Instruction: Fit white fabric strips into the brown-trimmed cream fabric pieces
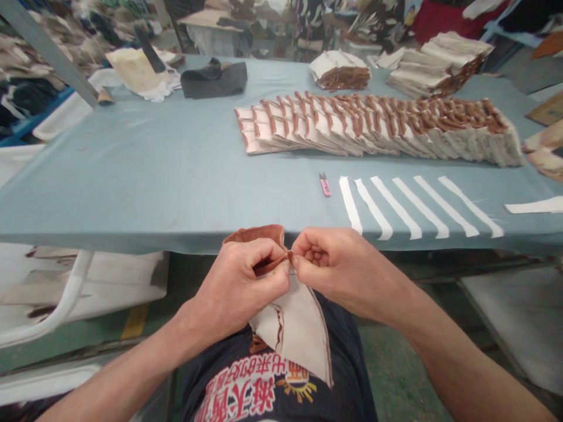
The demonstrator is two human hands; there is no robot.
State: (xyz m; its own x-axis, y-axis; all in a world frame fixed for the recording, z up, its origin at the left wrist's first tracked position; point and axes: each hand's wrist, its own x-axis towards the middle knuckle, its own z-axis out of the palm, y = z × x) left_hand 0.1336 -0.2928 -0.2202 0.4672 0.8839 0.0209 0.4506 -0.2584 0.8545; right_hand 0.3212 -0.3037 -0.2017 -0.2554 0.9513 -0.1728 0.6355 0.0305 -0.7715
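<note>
1. Left hand (248, 281), nearly closed, pinches the folded brown edge (269, 266) of a cream-and-brown sewn fabric piece (303, 331) between thumb and fingers.
2. Right hand (334, 264) nips that edge just beside the left, thumb against forefinger, other fingers curled.
3. The fabric piece hangs before dark printed clothing (241, 381), at the near edge of the blue-grey, cloth-covered tabletop (153, 176).

Piece (305, 331): partly hidden by the left hand (246, 281); detail at the fingertips it shares with the right hand (336, 264) too small to tell. Garment (246, 392): print partly covered by the piece. Far-right strip (534, 206): cut off by the right edge. Upper-left heap (39, 64): blurred, contents indistinct.
</note>
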